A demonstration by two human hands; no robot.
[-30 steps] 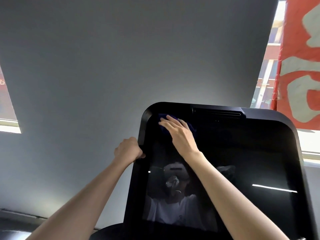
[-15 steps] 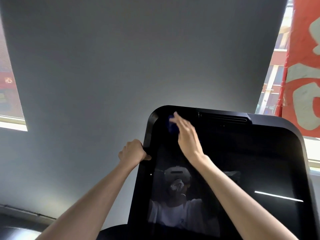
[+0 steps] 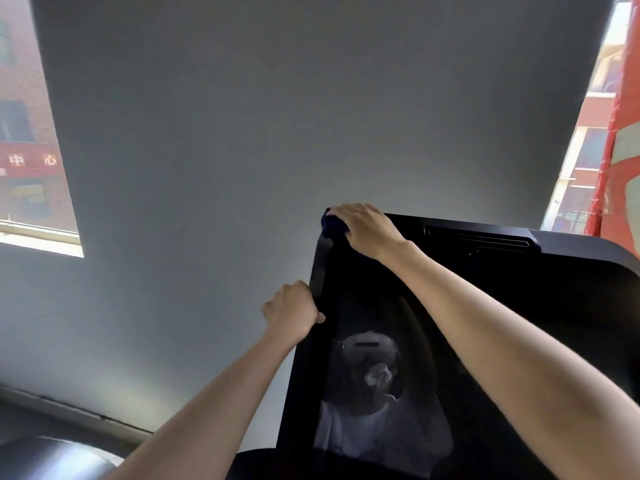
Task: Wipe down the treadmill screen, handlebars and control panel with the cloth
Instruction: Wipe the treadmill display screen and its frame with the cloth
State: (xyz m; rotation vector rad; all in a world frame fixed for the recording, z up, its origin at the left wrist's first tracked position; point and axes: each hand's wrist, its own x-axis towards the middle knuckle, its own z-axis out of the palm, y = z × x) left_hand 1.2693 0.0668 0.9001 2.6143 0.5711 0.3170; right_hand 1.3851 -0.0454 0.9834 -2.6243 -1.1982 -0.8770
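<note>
Right hand (image 3: 367, 230) sits at the 11 o'clock corner of the screen (image 3: 519, 323), fingers curled over the dark blue cloth (image 3: 331, 226) and pressing it onto the frame's top edge. Only a bunch of cloth peeks out past the fingertips. Left hand (image 3: 291, 313) grips the screen's 9 o'clock edge, thumb on the front, fingers wrapped behind. The black glass, filling the view's 4 o'clock side, mirrors a person in a white shirt. A grey blind (image 3: 277, 133) is behind, with a window (image 3: 31, 133) at 9 o'clock and a red banner (image 3: 628, 140) at 3 o'clock.
</note>
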